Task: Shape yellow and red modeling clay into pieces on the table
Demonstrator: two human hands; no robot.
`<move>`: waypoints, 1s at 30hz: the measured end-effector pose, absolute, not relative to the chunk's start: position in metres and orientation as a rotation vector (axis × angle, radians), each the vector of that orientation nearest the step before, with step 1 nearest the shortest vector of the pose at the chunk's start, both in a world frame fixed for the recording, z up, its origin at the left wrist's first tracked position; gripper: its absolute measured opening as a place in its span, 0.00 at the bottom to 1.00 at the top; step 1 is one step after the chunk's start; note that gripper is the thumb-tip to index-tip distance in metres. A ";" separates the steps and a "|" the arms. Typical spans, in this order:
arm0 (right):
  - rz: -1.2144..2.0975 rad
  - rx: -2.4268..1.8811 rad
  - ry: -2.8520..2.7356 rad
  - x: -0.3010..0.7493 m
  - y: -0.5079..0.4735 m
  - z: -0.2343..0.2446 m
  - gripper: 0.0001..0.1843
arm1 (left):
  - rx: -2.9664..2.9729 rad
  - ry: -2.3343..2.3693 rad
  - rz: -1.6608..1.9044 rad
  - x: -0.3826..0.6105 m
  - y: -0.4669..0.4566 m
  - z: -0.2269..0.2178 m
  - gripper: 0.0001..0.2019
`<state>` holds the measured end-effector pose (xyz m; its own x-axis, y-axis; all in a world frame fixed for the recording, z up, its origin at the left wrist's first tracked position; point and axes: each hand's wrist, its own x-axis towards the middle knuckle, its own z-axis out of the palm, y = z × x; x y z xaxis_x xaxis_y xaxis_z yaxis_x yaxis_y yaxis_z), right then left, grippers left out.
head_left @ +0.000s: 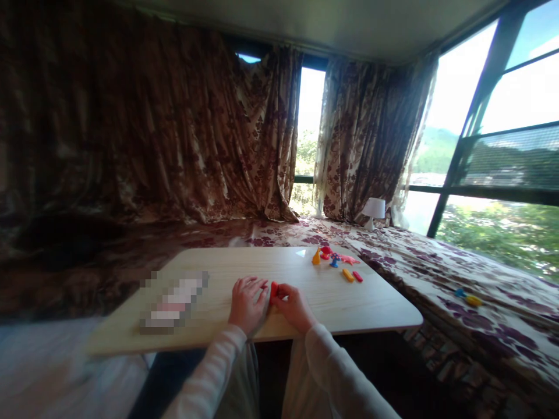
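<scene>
My left hand (248, 301) lies on the pale wooden table (209, 265) with its fingers stretched out, close to a small upright red piece (273, 290). That piece looks like modelling clay, though its exact shape is partly covered. From the other side, the thumb and fingers of my right hand (293, 304) pinch it. Toward the table's back right stand a yellow cone-like figure (316, 256), a blue figure (335, 260) and a red figure (325, 252). Beside them lie a flat pinkish-red figure (349, 259), a yellow stick (347, 275) and a short red stick (357, 276).
A blurred-out flat item (174, 302) lies on the table's left side. Flowered cloth covers the ledge at the right, where a blue piece (460, 293) and a yellow piece (474, 301) rest. A white lamp (374, 208) stands in the far corner by the curtains (358, 134).
</scene>
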<state>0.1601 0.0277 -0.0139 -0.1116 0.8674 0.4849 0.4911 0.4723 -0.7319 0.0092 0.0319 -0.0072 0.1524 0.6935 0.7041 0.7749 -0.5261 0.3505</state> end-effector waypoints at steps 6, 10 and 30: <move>0.391 -1.224 -1.790 0.160 0.022 -0.008 0.02 | -2.326 -1.537 -1.312 0.017 0.038 -0.013 0.12; 0.312 -1.213 -1.803 0.162 0.018 -0.007 0.11 | -2.367 -1.550 -1.251 0.017 0.043 -0.015 0.12; -0.070 -1.102 -1.833 0.165 0.010 -0.004 0.34 | -2.438 -1.643 -1.124 0.022 0.029 -0.002 0.12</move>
<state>0.1647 0.0097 -0.0039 -0.1311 0.6514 0.7473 0.7066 0.5901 -0.3905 0.0220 0.0288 -0.0021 0.1999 0.8109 0.5500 0.8064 -0.4551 0.3778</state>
